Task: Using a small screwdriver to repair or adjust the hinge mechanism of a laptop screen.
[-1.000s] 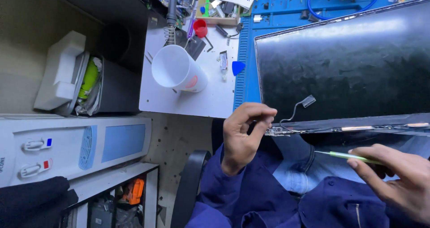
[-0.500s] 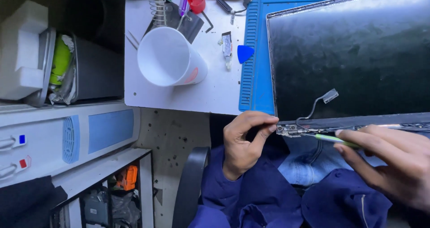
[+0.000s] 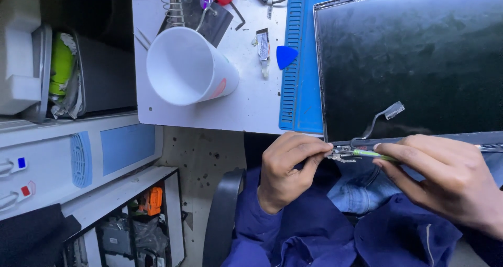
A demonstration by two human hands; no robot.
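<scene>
Two hands work the panel corner: left hand pinches the hinge, right hand clamps a screwdriver whose tip, just beyond the left fingertips, could slip and nick the cable.

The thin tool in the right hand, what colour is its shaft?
Light green, on the thin tool pinched by the right hand; the head view shows it best.
</scene>
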